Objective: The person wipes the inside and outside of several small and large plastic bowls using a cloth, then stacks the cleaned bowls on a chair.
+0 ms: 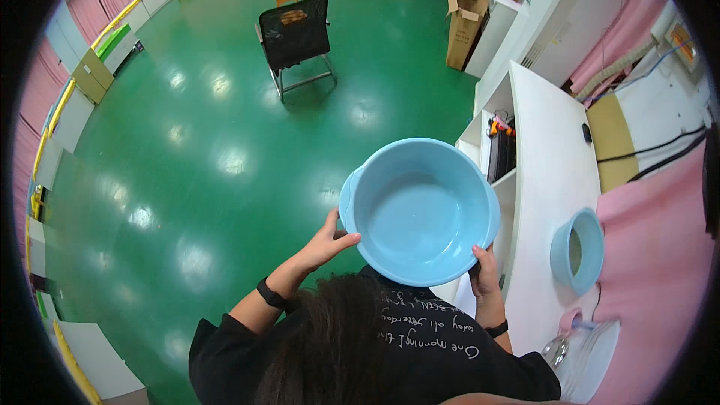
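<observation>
A round light-blue plastic basin (426, 212) is held out in front of my body, its open top tilted toward me, and nothing shows inside. My left hand (328, 244) is closed on its left rim, near a handle-like lip, with the thumb on top. At the lower right, my right hand (485, 274) grips the rim with its thumb over the edge. The other fingers of both hands are mostly hidden under the basin. Each wrist wears a dark band.
To my right runs a white cabinet (551, 154), bearing a second light-blue basin (564, 256) and a metal utensil (555, 350). Ahead on the green floor (202, 157) stands a black folding chair (296, 41). An open cardboard box (463, 34) stands at the far right.
</observation>
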`<state>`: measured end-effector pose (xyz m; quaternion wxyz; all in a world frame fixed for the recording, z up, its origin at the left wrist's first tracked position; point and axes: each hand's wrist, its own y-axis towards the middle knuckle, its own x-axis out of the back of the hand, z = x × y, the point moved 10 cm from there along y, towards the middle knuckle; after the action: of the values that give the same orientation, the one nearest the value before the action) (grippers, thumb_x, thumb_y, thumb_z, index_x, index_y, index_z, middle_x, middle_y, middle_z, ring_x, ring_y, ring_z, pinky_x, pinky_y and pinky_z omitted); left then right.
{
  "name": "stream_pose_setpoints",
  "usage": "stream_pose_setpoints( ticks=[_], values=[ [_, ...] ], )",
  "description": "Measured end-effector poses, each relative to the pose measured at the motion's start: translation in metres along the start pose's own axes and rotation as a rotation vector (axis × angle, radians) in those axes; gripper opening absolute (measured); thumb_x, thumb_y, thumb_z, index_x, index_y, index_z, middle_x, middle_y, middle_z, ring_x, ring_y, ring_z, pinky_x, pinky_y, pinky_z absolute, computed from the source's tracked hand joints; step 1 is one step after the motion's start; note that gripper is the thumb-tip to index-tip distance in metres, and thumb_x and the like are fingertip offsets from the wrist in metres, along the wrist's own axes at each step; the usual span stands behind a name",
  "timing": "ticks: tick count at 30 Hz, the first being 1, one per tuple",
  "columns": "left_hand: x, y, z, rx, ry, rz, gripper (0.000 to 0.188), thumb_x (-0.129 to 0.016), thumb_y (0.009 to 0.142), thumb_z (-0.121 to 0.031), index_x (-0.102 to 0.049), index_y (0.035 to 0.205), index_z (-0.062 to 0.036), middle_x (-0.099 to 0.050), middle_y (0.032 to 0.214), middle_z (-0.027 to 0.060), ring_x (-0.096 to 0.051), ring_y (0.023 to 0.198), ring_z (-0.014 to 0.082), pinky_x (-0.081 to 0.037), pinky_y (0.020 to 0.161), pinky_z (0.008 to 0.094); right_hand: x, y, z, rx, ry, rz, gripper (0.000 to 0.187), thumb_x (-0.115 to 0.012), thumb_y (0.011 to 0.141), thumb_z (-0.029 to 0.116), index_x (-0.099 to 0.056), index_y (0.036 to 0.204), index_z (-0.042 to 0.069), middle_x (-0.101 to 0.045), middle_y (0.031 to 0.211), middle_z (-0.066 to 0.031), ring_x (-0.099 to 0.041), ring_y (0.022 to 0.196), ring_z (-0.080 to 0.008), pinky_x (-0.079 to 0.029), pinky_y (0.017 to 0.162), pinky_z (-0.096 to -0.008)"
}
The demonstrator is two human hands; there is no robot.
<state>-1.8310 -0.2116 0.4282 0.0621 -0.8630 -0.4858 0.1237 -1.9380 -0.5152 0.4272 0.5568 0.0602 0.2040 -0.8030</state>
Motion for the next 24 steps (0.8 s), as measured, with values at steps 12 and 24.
stream_pose_setpoints(
  ticks=[12, 24],
  values=[
    [0.009, 0.19, -0.087, -0.137, 0.014, -0.122, 0.094, -0.071, 0.083, -0.034, -0.011, 0.148, -0.0016, -0.028, 0.145, 0.0233, -0.044, 0.127, 0.0392, -0.04, 0.101, 0.0451, 0.001, 0.23, 0.098, 0.06, 0.002, 0.145, 0.073, -0.062, 0.081, 0.022, -0.027, 0.142, 0.003, -0.041, 0.135, -0.0136, -0.042, 0.124, -0.0266, -0.03, 0.107, -0.0393],
    [0.11, 0.421, -0.129, -0.086, 0.002, -0.126, 0.087, -0.068, 0.086, -0.036, -0.017, 0.147, 0.0001, -0.027, 0.146, 0.0212, -0.041, 0.128, 0.0302, -0.039, 0.104, 0.0443, -0.06, 0.498, 0.115, -0.032, -0.013, 0.202, 0.073, -0.061, 0.079, 0.017, -0.027, 0.143, 0.004, -0.043, 0.135, -0.0134, -0.042, 0.124, -0.0273, -0.032, 0.106, -0.0401]
  ],
)
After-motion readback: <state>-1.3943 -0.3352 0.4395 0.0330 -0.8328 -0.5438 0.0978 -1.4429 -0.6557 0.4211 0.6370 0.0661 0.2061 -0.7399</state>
